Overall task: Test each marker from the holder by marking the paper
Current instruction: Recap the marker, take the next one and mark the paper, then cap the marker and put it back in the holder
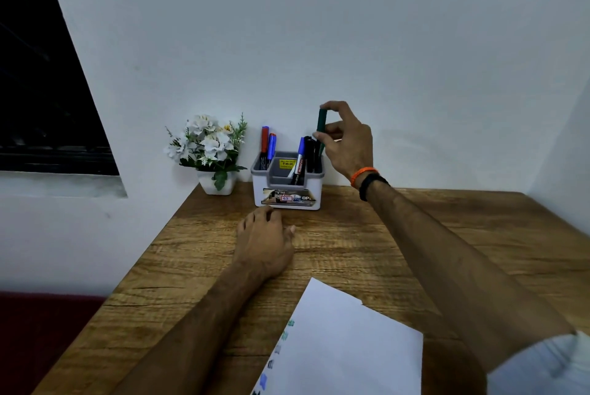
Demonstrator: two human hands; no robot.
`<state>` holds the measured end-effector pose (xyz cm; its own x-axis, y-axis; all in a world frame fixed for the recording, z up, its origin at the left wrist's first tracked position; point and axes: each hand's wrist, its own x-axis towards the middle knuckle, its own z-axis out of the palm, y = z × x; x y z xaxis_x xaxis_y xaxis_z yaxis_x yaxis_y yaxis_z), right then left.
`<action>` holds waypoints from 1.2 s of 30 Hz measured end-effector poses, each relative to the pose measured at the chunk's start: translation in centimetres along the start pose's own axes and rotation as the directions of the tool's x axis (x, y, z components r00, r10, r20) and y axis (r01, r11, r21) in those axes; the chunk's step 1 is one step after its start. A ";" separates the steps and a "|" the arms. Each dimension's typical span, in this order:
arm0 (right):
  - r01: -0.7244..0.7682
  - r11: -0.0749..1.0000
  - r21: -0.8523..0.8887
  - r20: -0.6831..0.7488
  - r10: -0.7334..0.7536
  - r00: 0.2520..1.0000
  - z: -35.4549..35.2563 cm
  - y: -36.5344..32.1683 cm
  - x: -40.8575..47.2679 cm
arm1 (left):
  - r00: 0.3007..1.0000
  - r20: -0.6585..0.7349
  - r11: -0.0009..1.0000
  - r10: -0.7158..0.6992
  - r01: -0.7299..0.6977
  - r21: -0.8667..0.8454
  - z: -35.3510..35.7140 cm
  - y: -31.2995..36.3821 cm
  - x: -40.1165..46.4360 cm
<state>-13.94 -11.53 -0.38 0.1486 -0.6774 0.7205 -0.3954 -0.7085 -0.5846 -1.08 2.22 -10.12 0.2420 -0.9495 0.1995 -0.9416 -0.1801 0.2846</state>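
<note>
A white and grey marker holder (287, 203) stands at the back of the wooden desk (367, 244). Red and blue markers (267, 147) stick up at its left, and a blue (300, 155) and a black marker (309, 153) at its right. My right hand (346, 142) pinches a green marker (321, 126) upright above the holder's right side, its lower end among the other markers. My left hand (266, 241) rests on the desk just in front of the holder, fingers relaxed. A white paper (344, 346) with several colour marks along its left edge lies near me.
A small white pot of artificial flowers (209, 152) stands left of the holder against the wall. A dark window (41, 91) is at far left. The desk's left edge runs diagonally, with a dark red floor (41, 330) below.
</note>
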 end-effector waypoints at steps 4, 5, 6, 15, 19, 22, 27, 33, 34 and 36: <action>-0.055 0.996 -0.068 0.081 0.060 0.995 0.3 1.3 -0.3 | 1.000 0.011 1.000 -0.002 0.002 0.001 -0.1 0.0 0.0; -0.074 0.994 -0.083 0.123 0.084 0.989 0.3 1.5 -0.3 | 1.000 0.013 1.000 -0.001 0.001 -0.002 -0.1 0.1 -0.1; -0.088 0.992 -0.090 0.160 0.102 0.982 0.3 1.6 -0.3 | 1.000 0.015 1.000 0.000 0.000 -0.005 -0.2 0.1 -0.1; 0.004 0.999 -0.033 -0.003 -0.004 1.000 -0.7 -1.3 -0.1 | 0.998 0.057 1.000 -0.008 0.009 -0.008 -0.7 0.1 0.0; 0.111 0.993 -0.039 0.052 -0.109 0.993 -0.1 -3.9 -0.5 | 0.999 0.038 0.999 -0.039 0.038 0.019 -1.8 -1.5 0.2; 0.100 0.993 -0.059 0.181 -0.088 0.979 1.4 -5.4 -0.7 | 0.996 0.000 0.994 -0.089 0.089 0.066 -2.6 -3.5 0.0; 0.033 0.976 -0.214 0.356 0.046 0.933 4.5 -6.2 -0.1 | 0.992 0.020 0.991 -0.127 0.126 0.055 -2.6 -5.8 -0.1; -0.009 0.936 -0.353 0.415 0.165 0.895 7.0 -6.0 0.8 | 0.993 -0.007 0.992 -0.115 0.116 0.047 -2.2 -5.7 0.1; -0.005 0.932 -0.362 0.421 0.169 0.891 7.4 -5.9 0.9 | 0.993 -0.010 0.992 -0.117 0.118 0.049 -2.2 -5.7 0.0; 0.006 0.930 -0.367 0.435 0.166 0.885 7.9 -5.7 1.0 | 0.993 -0.008 0.991 -0.121 0.121 0.054 -2.3 -5.6 0.0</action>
<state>-4.35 -9.74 0.70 0.4606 -0.8031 0.3780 -0.6996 -0.5905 -0.4022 4.74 3.80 -9.57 0.3559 -0.9187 0.1715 -0.9166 -0.3073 0.2558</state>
